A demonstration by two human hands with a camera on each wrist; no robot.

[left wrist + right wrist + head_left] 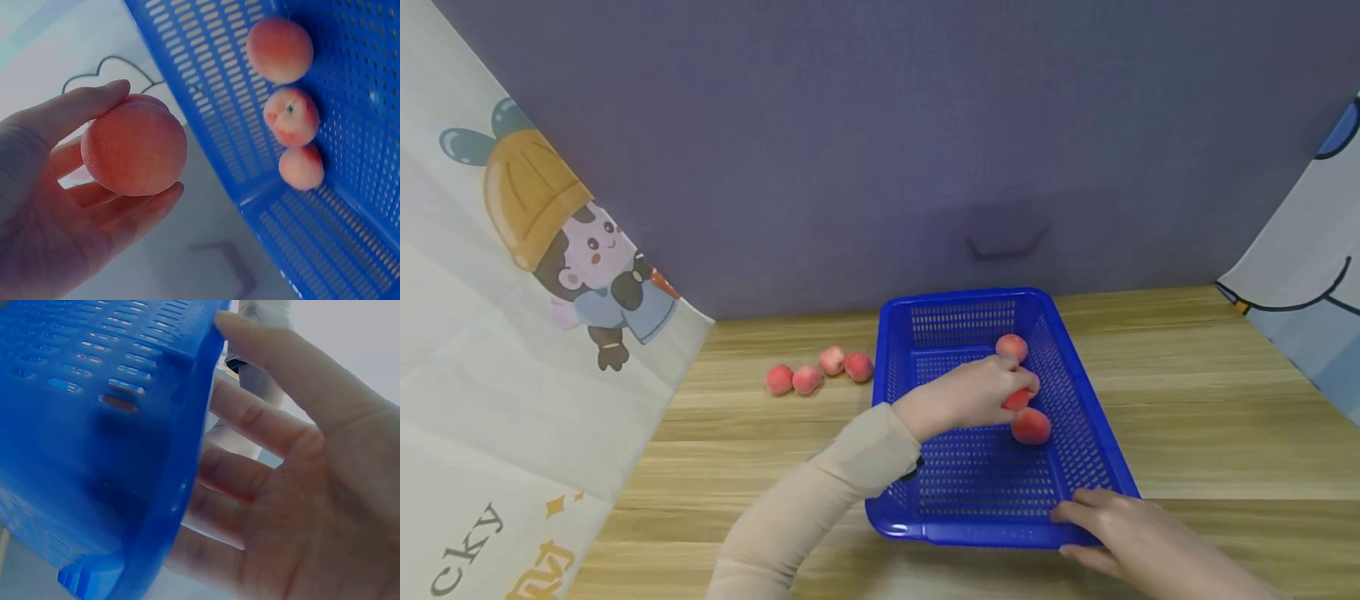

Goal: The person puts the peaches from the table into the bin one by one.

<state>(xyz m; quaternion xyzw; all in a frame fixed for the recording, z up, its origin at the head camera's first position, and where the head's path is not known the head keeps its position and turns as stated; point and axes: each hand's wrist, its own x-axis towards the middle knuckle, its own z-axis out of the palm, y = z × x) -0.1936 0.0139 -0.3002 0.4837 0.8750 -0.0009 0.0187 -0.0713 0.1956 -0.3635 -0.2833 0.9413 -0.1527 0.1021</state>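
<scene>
Over the inside of the blue plastic basket (992, 533), my left hand (981, 392) holds a peach (134, 150) between thumb and fingers. Three more peaches sit in a row along the basket's right side: one at the far end (1012, 347), a middle one (292, 117) partly covered by the hand in the head view, and a nearer one (1031, 426). At the near right corner, my right hand (1112, 529) grips the basket rim, its thumb on the outer side and fingers reaching over. The right wrist view shows the rim (181, 487) between thumb and fingers.
Several peaches (807, 380) lie in a group on the wooden table (760, 450), left of the basket. A dark grey-purple panel (850, 167) stands behind the table. Printed white sheets (490, 350) hang at both sides.
</scene>
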